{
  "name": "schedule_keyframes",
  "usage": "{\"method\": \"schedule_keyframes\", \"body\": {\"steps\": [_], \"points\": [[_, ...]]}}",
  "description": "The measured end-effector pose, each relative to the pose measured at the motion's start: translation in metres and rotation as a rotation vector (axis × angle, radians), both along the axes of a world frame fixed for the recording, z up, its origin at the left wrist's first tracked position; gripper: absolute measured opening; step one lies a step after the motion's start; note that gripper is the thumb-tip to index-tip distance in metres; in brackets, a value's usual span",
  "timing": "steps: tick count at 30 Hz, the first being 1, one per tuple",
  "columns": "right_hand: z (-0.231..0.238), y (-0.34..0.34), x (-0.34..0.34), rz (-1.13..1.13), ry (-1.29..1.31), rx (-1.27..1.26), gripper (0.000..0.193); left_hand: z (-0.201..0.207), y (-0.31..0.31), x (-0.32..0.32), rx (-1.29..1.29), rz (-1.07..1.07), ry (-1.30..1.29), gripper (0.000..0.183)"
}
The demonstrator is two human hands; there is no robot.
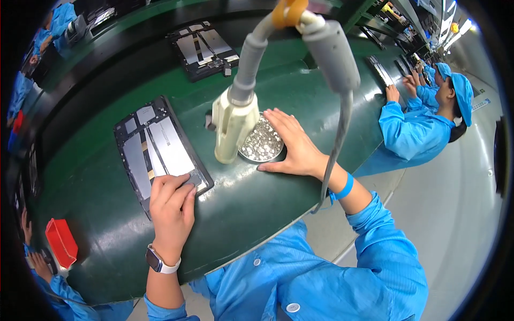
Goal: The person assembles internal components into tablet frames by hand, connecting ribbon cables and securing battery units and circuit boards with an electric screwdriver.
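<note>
An opened tablet (170, 140), its silver battery and flat cables exposed, lies at an angle on the green bench. My left hand (171, 206) rests at its near end, fingers curled and tips together on the black lower edge; whatever may be between them is hidden. To the right, my right hand (300, 147) spans a round dish of small metal screws (261, 142), thumb at the near rim and fingers at the far rim. A cream and grey electric screwdriver (235, 120) hangs upright between the tablet and the dish, partly covering the dish; neither hand touches it.
Another opened tablet (203, 49) lies farther back on the bench. A grey cable (342, 139) loops down past my right wrist. A red tray (61, 243) stands at the left. Co-workers in blue sit nearby, one (417, 125) at the right.
</note>
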State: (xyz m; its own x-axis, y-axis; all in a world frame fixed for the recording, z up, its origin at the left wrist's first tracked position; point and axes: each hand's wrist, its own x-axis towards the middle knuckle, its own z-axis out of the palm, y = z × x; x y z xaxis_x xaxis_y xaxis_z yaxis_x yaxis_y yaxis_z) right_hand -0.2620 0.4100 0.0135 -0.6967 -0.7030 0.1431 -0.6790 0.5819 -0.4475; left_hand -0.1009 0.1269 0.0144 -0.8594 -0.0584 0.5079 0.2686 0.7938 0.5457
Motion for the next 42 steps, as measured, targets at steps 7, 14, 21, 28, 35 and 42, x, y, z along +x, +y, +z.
{"method": "schedule_keyframes", "body": {"steps": [7,14,21,28,35,42], "points": [[0.022,0.003,0.032,0.305,0.193,0.255,0.086,-0.002,0.001,-0.002,0.027,-0.032,0.066,0.012],[0.025,0.02,0.024,0.36,0.247,0.324,0.081,-0.001,0.0,0.005,0.048,-0.007,0.058,0.011],[0.012,-0.003,0.004,0.408,0.277,0.158,0.076,-0.001,0.001,0.009,0.043,-0.031,0.046,0.012],[0.009,-0.002,0.004,0.465,0.278,0.079,0.074,0.003,0.001,0.003,0.03,-0.035,0.058,0.015],[-0.009,-0.027,-0.021,0.148,0.203,-0.164,0.087,0.0,0.002,0.002,-0.003,-0.04,0.035,0.014],[-0.008,-0.026,-0.017,0.17,0.187,-0.184,0.081,-0.001,0.007,0.008,-0.106,-0.028,0.055,0.016]]}}
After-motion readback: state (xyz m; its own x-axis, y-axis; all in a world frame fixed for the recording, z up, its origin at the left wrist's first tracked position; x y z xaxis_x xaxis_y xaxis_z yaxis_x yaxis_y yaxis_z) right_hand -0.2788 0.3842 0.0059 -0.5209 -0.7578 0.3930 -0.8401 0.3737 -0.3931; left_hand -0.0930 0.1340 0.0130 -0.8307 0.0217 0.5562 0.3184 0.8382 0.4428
